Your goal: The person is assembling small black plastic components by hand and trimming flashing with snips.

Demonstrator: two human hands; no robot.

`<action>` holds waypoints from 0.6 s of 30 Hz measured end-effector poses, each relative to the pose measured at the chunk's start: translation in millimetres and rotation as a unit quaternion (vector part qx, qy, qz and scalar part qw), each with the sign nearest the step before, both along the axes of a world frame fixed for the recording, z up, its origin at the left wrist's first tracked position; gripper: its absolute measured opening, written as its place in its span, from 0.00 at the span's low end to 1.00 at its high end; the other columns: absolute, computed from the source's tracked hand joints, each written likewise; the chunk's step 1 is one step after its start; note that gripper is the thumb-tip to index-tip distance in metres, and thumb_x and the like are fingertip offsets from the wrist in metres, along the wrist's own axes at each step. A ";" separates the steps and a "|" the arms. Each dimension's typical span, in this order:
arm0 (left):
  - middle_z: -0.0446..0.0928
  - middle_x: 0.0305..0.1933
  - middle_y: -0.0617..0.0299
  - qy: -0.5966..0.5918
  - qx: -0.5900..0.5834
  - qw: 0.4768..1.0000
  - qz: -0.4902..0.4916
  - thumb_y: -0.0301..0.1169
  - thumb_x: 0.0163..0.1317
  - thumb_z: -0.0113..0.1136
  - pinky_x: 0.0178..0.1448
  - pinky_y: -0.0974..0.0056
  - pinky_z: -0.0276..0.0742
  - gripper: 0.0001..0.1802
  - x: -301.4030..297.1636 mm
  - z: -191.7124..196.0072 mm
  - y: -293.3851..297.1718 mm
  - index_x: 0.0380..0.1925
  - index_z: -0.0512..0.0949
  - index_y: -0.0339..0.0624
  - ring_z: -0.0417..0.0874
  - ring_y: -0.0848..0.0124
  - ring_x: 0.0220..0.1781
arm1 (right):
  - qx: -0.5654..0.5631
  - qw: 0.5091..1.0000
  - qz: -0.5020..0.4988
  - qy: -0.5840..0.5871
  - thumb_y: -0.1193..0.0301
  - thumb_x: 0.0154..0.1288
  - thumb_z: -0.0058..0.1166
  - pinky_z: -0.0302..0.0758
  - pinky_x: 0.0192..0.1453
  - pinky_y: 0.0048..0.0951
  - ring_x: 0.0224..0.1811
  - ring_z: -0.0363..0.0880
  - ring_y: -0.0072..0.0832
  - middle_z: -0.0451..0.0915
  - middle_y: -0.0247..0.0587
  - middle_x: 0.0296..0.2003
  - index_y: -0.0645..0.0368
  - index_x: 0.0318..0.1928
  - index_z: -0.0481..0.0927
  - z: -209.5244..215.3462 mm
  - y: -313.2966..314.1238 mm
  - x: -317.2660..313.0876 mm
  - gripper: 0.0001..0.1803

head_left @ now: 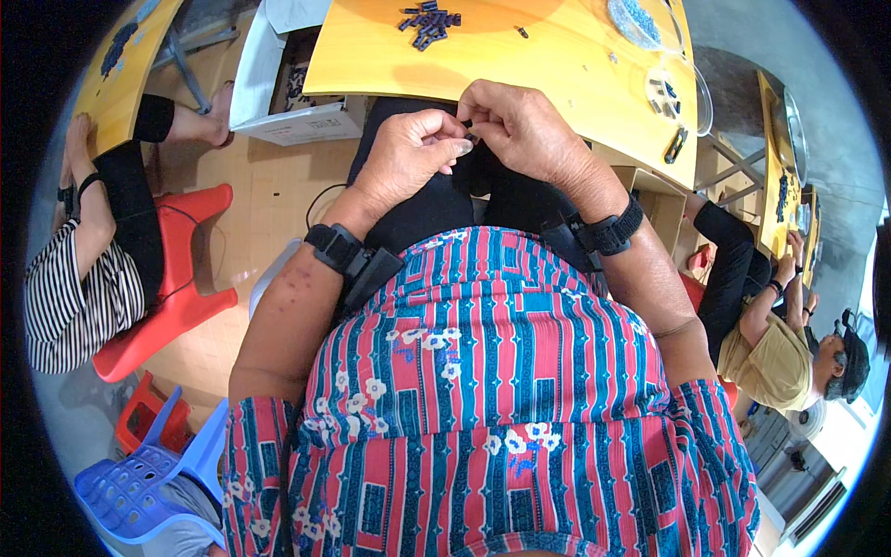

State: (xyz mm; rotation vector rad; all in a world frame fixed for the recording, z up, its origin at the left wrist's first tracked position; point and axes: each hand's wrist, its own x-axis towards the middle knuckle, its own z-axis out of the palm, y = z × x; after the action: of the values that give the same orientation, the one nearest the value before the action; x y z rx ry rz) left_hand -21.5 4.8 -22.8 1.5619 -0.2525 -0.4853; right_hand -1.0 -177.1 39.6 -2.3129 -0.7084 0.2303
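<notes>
**Me:** Fingertips of both hands meet just above the middle of the frame, over my lap. My left hand (408,153) is curled narrow, thumb pressed toward the forefinger, and my right hand (520,125) folds over from the other side. Between them sits a tiny dark plastic piece (468,123), pinched; most of it is hidden by my fingers, so I cannot tell its shape.

**Other:** So what step is that?

**Me:** By my reckoning I am fitting or pressing that small piece together, close to the near edge of the yellow wooden tabletop (557,65). The next move would call for a steady pinch and a small, careful push, since the part is easy to drop into my lap.

**Other:** What else is around?

**Me:** At the top centre lies a heap of small dark blue parts (429,23) on the tabletop. At the upper right stand a clear round plastic dish (682,93) holding a few dark bits and, behind it, another clear bowl of blue pieces (640,20). An open white cardboard box (278,93) sits on the floor at upper left.

**Other:** Anything in the way?

**Me:** Nothing between my hands. A person in a striped top sits on a red plastic chair (176,288) at the left, another in a tan shirt at the right, both well apart from me.
</notes>
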 end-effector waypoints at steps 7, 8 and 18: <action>0.77 0.28 0.68 0.012 -0.004 1.000 0.020 0.27 0.62 0.62 0.32 0.75 0.75 0.07 -2.6 1.5 -1.2 0.36 0.79 0.35 0.75 0.83 0.27 | 0.029 0.997 -0.055 0.047 0.81 0.57 0.55 0.76 0.34 0.25 0.29 0.78 0.22 0.79 0.38 0.28 0.62 0.35 0.78 -2.6 4.5 -8.6 0.05; 0.77 0.28 0.68 0.011 -0.004 1.000 0.020 0.27 0.62 0.62 0.32 0.75 0.75 0.07 -2.3 1.2 -0.7 0.36 0.79 0.35 0.75 0.83 0.27 | 0.042 0.995 -0.071 0.063 0.81 0.58 0.56 0.76 0.35 0.24 0.30 0.78 0.21 0.80 0.37 0.29 0.62 0.35 0.78 -1.5 4.9 -9.8 0.04; 0.79 0.31 0.67 0.036 -0.055 0.998 0.009 0.30 0.64 0.59 0.35 0.75 0.76 0.08 4.3 -0.6 4.2 0.38 0.80 0.37 0.77 0.82 0.30 | 0.288 0.888 -0.174 0.312 0.78 0.64 0.54 0.77 0.49 0.22 0.38 0.80 0.19 0.83 0.35 0.38 0.64 0.49 0.80 -16.5 -7.3 -15.1 0.13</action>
State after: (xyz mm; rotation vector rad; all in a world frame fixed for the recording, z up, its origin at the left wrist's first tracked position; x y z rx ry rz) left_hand -17.1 9.0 -23.4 1.4363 -0.2064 -0.5035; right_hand -16.1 -184.5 23.1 -1.6068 -0.0101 0.4925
